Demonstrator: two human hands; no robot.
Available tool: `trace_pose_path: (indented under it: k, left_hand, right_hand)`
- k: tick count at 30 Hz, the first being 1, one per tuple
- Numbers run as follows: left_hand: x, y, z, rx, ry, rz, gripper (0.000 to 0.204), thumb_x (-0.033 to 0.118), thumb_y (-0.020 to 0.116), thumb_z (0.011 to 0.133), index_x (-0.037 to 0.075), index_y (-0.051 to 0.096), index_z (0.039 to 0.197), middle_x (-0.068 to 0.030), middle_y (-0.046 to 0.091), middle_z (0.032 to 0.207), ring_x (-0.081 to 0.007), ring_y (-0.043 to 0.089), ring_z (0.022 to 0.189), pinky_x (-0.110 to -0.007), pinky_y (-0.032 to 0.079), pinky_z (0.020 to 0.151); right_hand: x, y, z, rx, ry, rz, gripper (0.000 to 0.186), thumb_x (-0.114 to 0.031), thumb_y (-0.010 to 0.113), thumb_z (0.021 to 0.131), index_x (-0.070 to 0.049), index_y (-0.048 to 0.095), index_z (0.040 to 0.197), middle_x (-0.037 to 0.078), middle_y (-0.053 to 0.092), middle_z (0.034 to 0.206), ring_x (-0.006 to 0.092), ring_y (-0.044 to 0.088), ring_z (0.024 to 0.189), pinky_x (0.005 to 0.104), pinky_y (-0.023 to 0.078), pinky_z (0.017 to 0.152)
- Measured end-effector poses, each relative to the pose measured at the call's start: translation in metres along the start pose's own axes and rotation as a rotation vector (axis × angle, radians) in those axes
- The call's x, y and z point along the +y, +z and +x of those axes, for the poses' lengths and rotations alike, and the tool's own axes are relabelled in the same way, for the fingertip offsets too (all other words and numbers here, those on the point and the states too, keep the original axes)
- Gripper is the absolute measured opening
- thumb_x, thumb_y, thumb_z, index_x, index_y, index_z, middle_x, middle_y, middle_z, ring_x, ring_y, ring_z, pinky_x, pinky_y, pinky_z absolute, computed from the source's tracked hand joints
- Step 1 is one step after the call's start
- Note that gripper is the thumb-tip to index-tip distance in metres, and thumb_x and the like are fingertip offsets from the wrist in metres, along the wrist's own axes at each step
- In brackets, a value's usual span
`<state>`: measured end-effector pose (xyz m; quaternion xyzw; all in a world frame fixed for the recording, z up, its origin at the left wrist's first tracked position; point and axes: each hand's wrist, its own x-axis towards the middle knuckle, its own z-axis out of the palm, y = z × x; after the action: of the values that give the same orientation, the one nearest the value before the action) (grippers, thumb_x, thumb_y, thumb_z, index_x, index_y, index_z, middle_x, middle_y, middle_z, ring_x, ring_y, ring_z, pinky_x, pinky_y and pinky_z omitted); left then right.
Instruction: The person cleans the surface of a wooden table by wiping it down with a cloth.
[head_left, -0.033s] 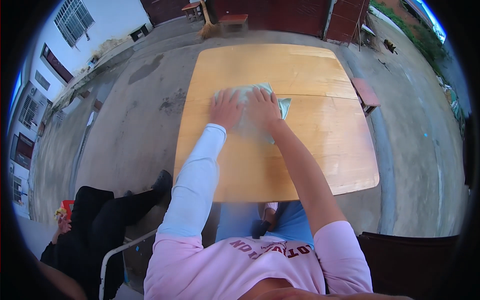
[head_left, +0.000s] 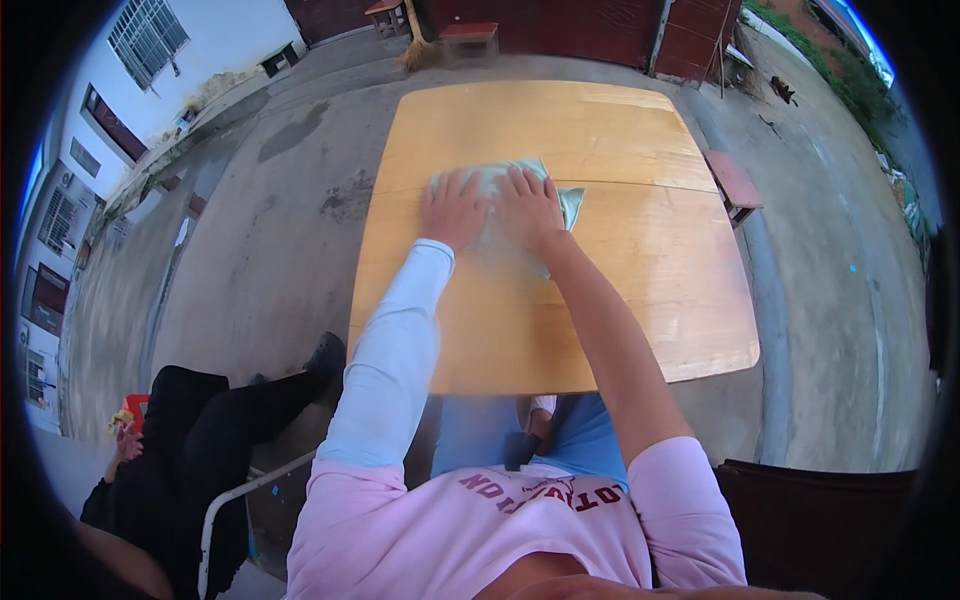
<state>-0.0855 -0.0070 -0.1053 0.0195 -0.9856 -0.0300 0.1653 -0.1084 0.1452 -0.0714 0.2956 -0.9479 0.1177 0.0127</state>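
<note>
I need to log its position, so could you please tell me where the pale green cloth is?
The pale green cloth lies mid-table on the wooden table, under both flat hands.

Even outdoor daylight, strong fisheye bend

Soft sheen glares on the counter [head_left: 640,260]; edges curve into a black rim, and the outer parts look slightly blurred.

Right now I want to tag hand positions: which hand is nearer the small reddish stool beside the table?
Right. The right hand lies flat on the pale green cloth, toward the side where the reddish stool stands; the left hand is farther away.
</note>
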Motion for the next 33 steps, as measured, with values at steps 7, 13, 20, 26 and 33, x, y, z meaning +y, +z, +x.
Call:
trace_pose_path:
  k: [7,13,20,26,33]
  left_hand:
    - [0.013,-0.016,-0.06,0.003,0.13,-0.053,0.055,0.041,0.045,0.094,0.015,0.039,0.141,-0.0163,0.031,0.148,-0.037,0.026,0.137,-0.058,0.018,0.109]
    - [0.059,-0.06,-0.154,-0.122,0.314,-0.111,0.06,0.041,0.046,0.093,0.011,0.035,0.144,-0.0178,0.024,0.151,-0.039,0.02,0.139,-0.062,0.013,0.109]
    - [0.086,-0.077,-0.168,-0.232,0.468,-0.219,0.063,0.04,0.049,0.091,0.009,0.035,0.143,-0.0188,0.025,0.151,-0.0376,0.02,0.14,-0.06,0.013,0.11]
    - [0.092,-0.05,-0.105,-0.151,0.55,-0.213,0.059,0.04,0.049,0.091,0.009,0.04,0.14,-0.0174,0.028,0.149,-0.0347,0.022,0.14,-0.059,0.015,0.11]
    - [0.105,0.001,-0.022,-0.025,0.405,-0.229,0.055,0.037,0.044,0.094,0.011,0.036,0.142,-0.0153,0.031,0.149,-0.0332,0.025,0.139,-0.056,0.017,0.111]
  right_hand:
    - [-0.004,-0.03,-0.067,-0.105,-0.043,0.006,0.052,-0.033,0.042,0.094,-0.011,0.037,0.14,0.012,0.032,0.148,0.0305,0.024,0.14,0.0477,0.012,0.115]
    - [0.019,0.005,-0.178,0.189,-0.265,0.028,0.053,-0.032,0.045,0.093,-0.007,0.04,0.138,0.014,0.036,0.146,0.0316,0.028,0.138,0.048,0.015,0.114]
    - [0.015,-0.019,-0.232,0.042,-0.125,0.039,0.057,-0.035,0.045,0.094,-0.006,0.037,0.141,0.014,0.033,0.148,0.0308,0.025,0.14,0.048,0.014,0.114]
    - [0.048,-0.022,-0.186,0.086,-0.087,-0.006,0.057,-0.035,0.044,0.094,-0.003,0.035,0.141,0.014,0.032,0.148,0.0315,0.025,0.139,0.0479,0.013,0.114]
    - [0.088,-0.035,-0.098,0.04,-0.021,-0.024,0.055,-0.032,0.044,0.093,-0.008,0.036,0.141,0.013,0.032,0.148,0.0296,0.025,0.139,0.047,0.014,0.115]
